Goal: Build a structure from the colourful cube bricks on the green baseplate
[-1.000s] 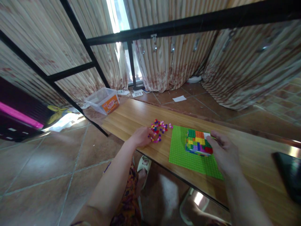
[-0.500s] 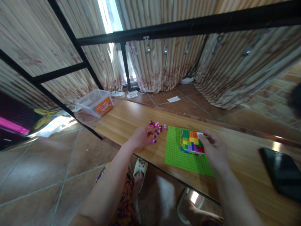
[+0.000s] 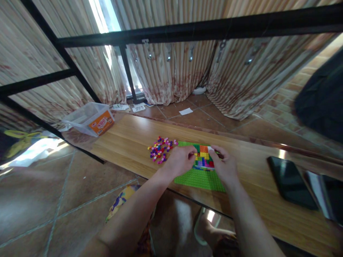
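A block built of many-coloured toy bricks (image 3: 204, 152) stands on the green baseplate (image 3: 199, 180). My right hand (image 3: 224, 162) grips the block's right side, its thumb by a white brick at the top corner and its other fingers curled behind. At the block's left side, my left hand (image 3: 183, 159) is closed in a pinch. A small yellow brick shows at its fingertips, partly hidden by them. Left of the baseplate lies a loose pile of tiny bricks (image 3: 160, 149) in pink, purple, red, yellow and other colours.
The wooden bench top (image 3: 134, 137) carries everything. A clear plastic bin with an orange label (image 3: 89, 119) stands at its far left end. On the right lies a black phone or tablet (image 3: 291, 182), with another dark device (image 3: 333, 194) beside it. A black metal rail (image 3: 187, 30) crosses above.
My left hand has moved right, from the loose bricks to the block's left side. My right hand stays at the block. The view has shifted right, showing more of the dark devices.
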`<state>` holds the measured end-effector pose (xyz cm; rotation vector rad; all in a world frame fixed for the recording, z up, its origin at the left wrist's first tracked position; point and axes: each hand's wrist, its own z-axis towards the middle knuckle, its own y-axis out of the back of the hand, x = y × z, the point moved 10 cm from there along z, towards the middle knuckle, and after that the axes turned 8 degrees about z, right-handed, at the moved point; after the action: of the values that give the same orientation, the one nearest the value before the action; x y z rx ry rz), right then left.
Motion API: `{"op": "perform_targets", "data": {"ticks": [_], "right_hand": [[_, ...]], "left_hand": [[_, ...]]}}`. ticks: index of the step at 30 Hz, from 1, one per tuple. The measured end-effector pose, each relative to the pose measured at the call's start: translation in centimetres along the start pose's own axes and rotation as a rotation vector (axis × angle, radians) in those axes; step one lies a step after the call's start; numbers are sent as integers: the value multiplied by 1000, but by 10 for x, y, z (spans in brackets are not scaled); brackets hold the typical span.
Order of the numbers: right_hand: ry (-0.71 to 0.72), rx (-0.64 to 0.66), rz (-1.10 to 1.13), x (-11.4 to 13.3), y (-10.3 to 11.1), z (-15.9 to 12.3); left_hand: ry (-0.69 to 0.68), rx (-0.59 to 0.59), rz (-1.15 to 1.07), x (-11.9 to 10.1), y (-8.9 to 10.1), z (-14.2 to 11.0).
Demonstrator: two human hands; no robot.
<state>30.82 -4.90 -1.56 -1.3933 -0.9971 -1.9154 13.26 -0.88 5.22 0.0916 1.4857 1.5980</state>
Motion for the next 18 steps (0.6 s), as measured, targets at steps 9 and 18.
{"op": "perform_targets", "data": {"ticks": [9, 18], "right_hand": [[-14, 32, -5, 13, -5, -8], [9, 33, -11, 17, -6, -9]], "left_hand": [[-115, 76, 253, -28, -14, 3], [-117, 53, 378, -33, -20, 1]]}}
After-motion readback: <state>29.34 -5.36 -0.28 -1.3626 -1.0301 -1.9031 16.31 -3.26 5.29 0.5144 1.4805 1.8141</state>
